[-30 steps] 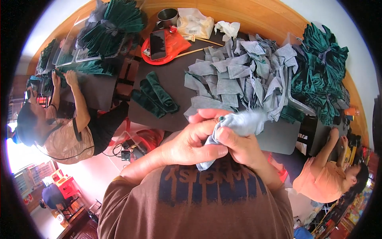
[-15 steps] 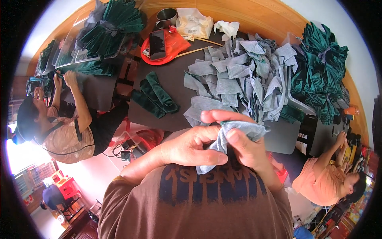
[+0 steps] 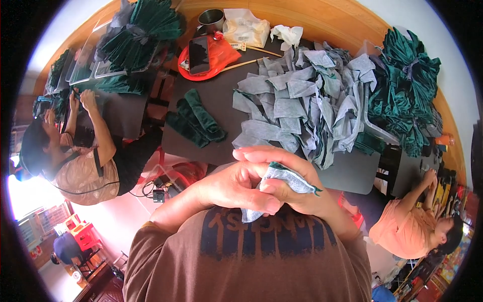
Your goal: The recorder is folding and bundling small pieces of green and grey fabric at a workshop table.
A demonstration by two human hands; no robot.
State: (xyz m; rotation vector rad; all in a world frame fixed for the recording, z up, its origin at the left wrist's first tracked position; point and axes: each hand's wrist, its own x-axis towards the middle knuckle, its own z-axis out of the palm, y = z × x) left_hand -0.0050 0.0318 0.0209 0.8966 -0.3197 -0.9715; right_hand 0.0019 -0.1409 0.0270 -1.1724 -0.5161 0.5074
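Note:
Close to my chest, both hands grip one small fabric piece (image 3: pixel 289 178), grey-blue on its outer side with a dark green velvet edge showing. My left hand (image 3: pixel 234 186) pinches its lower end, the thumb pressed over it. My right hand (image 3: pixel 297 194) is closed round the upper part, thumb on top and fingers curled behind. Much of the cloth is hidden between the fingers. Past my hands, a heap of similar grey pieces (image 3: pixel 289 108) covers the right of the dark table (image 3: pixel 226 90). Several green velvet strips (image 3: pixel 198 121) lie to the left.
A red plate (image 3: pixel 221 58) carries a phone (image 3: pixel 198 55). Behind it stand a metal mug (image 3: pixel 211 20) and a tissue pack (image 3: pixel 245 29). Bundled green velvet (image 3: pixel 410 80) fills a bin at right, another bundle (image 3: pixel 141 38) is at far left. Co-workers (image 3: pixel 90 171) sit on both sides.
My hands have drawn together and shifted slightly left. The cloth is more folded between them, its loose end now shorter, with more green edge showing.

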